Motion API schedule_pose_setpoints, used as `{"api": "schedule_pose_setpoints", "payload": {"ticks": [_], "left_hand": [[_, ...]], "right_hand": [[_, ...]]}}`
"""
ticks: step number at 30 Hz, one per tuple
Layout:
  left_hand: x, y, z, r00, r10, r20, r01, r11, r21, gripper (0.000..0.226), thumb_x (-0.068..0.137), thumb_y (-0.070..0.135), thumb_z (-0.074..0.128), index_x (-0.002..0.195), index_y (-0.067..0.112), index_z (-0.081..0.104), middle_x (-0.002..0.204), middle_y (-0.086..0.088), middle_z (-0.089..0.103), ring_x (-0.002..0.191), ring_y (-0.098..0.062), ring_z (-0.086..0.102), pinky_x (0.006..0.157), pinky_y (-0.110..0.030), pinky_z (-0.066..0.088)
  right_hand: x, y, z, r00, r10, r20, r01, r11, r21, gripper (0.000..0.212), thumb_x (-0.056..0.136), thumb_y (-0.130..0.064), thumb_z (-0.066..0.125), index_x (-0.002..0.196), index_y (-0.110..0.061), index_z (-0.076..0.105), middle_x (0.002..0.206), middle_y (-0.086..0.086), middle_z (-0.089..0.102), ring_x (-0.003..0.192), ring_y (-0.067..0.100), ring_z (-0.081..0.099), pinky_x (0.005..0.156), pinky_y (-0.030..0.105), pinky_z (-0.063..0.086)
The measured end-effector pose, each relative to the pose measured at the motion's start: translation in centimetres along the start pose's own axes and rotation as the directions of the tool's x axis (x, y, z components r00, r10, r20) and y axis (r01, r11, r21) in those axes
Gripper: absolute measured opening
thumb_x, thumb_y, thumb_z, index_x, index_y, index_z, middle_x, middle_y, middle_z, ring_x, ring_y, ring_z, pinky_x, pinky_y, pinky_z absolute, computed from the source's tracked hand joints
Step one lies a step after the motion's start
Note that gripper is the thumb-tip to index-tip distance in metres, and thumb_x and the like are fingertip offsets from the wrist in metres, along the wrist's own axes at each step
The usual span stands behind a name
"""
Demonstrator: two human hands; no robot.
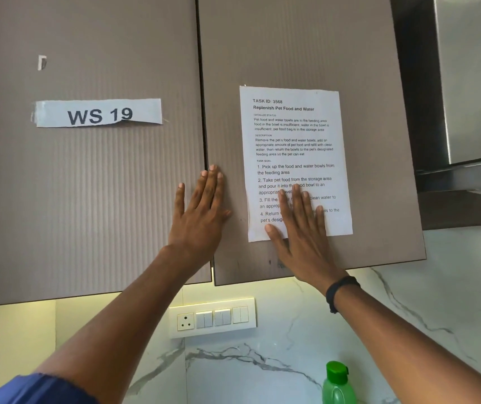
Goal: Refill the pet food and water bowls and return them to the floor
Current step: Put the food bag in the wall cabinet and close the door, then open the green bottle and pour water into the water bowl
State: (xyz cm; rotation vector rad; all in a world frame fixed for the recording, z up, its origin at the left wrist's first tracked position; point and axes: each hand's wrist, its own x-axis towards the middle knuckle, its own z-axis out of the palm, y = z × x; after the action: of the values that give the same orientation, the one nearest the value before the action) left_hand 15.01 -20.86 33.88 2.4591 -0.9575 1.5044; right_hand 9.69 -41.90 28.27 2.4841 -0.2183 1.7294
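No pet bowl, food or water container for the pet is in view. I look up at two brown wall cabinet doors. My left hand (201, 211) lies flat with spread fingers across the gap between the doors, holding nothing. My right hand (300, 228) lies flat on the lower part of a white task sheet (294, 135) taped to the right door (306, 48), covering some of its text. A dark band circles my right wrist.
A "WS 19" paper label (99, 113) is taped on the left door (87, 199). Below the cabinets, a white switch panel (213, 316) sits on the marble wall. A green-capped bottle (337, 383) stands at the bottom right. A steel hood (472, 83) hangs at the right.
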Motion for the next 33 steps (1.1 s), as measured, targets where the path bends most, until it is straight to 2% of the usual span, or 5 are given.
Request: {"api": "schedule_pose_setpoints", "payload": {"ticks": [11,16,22,27,33], "left_hand": [[0.4,-0.5,2.2,0.998,0.047,-0.050,-0.048,0.999,-0.021,0.061,0.105,0.030,0.020,0.152,0.007,-0.011,0.161,-0.009,-0.018,0.147,-0.024,-0.018,0.120,-0.046,-0.006],[0.6,-0.3,1.5,0.999,0.046,0.019,-0.044,0.995,-0.084,0.066,0.104,0.033,0.026,0.153,0.005,-0.009,0.161,-0.010,-0.018,0.148,-0.024,-0.016,0.120,-0.047,-0.006],[-1.5,1.3,2.0,0.992,0.073,0.105,-0.055,0.984,-0.172,0.073,0.102,0.038,0.034,0.152,-0.001,-0.002,0.160,-0.018,-0.015,0.148,-0.031,-0.013,0.120,-0.047,-0.003],[-7.7,5.8,4.6,0.974,0.138,0.180,-0.037,0.881,-0.472,0.077,0.102,0.041,0.037,0.151,-0.006,0.002,0.159,-0.023,-0.011,0.148,-0.035,-0.010,0.120,-0.043,-0.002],[-18.7,12.2,9.7,0.919,0.204,0.339,0.093,0.722,-0.686,0.075,0.100,0.042,0.040,0.154,0.009,0.001,0.162,-0.009,-0.009,0.150,-0.022,-0.009,0.121,-0.035,0.001]], "right_hand": [[-0.5,1.1,2.0,1.000,-0.009,-0.029,0.008,0.999,-0.043,0.069,0.100,-0.054,0.022,0.156,-0.020,0.002,0.164,0.004,-0.007,0.151,0.022,-0.009,0.121,0.047,-0.002],[-1.2,0.8,1.8,0.999,0.032,0.004,-0.032,0.999,-0.002,0.065,0.102,-0.050,0.022,0.156,-0.021,0.001,0.164,0.003,-0.007,0.151,0.020,-0.010,0.120,0.045,-0.006],[-7.3,0.7,1.4,0.985,0.107,0.134,-0.122,0.987,0.104,0.066,0.101,-0.045,0.026,0.156,-0.019,0.002,0.164,0.002,-0.006,0.151,0.020,-0.007,0.120,0.051,0.002],[-17.2,-0.1,-0.1,0.884,0.231,0.406,-0.354,0.899,0.257,0.072,0.102,-0.045,0.035,0.153,-0.031,-0.014,0.162,-0.003,-0.019,0.150,0.016,-0.012,0.118,0.045,-0.001],[-29.1,1.7,0.2,0.694,0.399,0.599,-0.590,0.792,0.157,0.086,0.097,-0.045,0.047,0.153,-0.029,-0.017,0.162,0.004,-0.017,0.150,0.020,-0.009,0.120,0.050,0.008]]}}
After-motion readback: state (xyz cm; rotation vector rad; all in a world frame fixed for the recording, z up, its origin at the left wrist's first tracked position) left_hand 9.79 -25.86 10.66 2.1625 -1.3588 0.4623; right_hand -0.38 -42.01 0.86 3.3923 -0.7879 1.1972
